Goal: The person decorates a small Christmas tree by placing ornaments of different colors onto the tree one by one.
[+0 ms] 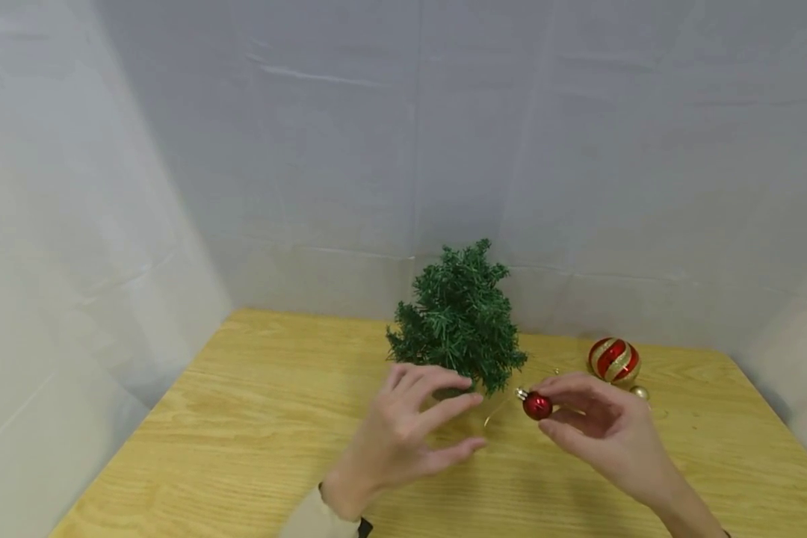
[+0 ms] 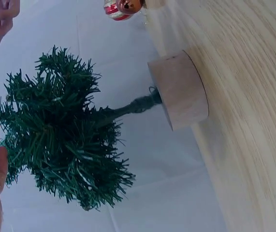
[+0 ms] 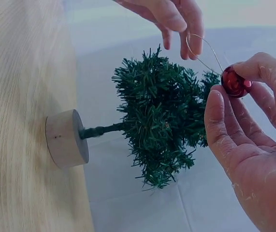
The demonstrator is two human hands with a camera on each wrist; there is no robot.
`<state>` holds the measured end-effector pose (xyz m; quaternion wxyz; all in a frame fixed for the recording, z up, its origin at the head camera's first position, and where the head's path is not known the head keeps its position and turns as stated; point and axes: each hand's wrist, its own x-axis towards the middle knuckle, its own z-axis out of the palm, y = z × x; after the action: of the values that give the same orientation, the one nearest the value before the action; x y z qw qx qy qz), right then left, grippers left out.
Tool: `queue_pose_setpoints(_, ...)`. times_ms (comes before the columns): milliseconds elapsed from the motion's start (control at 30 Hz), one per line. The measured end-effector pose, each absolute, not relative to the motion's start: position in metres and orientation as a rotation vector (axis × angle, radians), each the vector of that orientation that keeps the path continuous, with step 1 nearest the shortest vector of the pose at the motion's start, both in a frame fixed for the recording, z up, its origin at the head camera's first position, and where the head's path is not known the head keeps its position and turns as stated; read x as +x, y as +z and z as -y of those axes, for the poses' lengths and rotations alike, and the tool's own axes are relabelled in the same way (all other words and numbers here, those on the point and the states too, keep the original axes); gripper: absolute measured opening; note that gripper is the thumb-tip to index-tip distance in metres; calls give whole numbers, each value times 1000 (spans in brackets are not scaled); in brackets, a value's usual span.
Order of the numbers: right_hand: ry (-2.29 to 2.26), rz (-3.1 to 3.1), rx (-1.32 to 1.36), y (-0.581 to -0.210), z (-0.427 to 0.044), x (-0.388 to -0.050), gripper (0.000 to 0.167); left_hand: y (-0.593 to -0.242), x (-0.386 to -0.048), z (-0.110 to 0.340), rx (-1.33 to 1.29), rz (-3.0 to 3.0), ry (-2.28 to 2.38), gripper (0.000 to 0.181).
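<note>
My right hand pinches a small red ball ornament between thumb and fingertips; its silver cap points left. In the right wrist view a thin thread loop runs from the ornament towards the left hand. My left hand is spread with fingers apart, near the loop; whether it touches the thread I cannot tell. Behind both hands stands a small green artificial tree, upright on a round wooden base.
On the table, behind my right hand, lie a large red and gold striped ball and a small gold ball. A pale cloth hangs behind the table and at its sides.
</note>
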<state>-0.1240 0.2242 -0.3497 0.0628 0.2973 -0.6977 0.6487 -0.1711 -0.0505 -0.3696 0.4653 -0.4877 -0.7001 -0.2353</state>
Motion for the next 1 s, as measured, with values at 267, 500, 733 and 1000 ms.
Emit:
queue_pose_setpoints(267, 1981, 2124, 891, -349, -222, -124, 34, -368, -169, 42, -1171, 1756, -531, 26)
queue_pose_setpoints(500, 1989, 2124, 907, -350, -222, -123, 34, -370, -170, 43, -1158, 1742, -557, 18)
queue_pose_setpoints(733, 2105, 2040, 988, -352, -220, -123, 34, -371, -171, 42, -1144, 1717, -646, 12)
queue_pose_setpoints(1000, 1898, 2159, 897, -354, -215, -122, 26, -370, -170, 41, -1137, 1706, -706, 8)
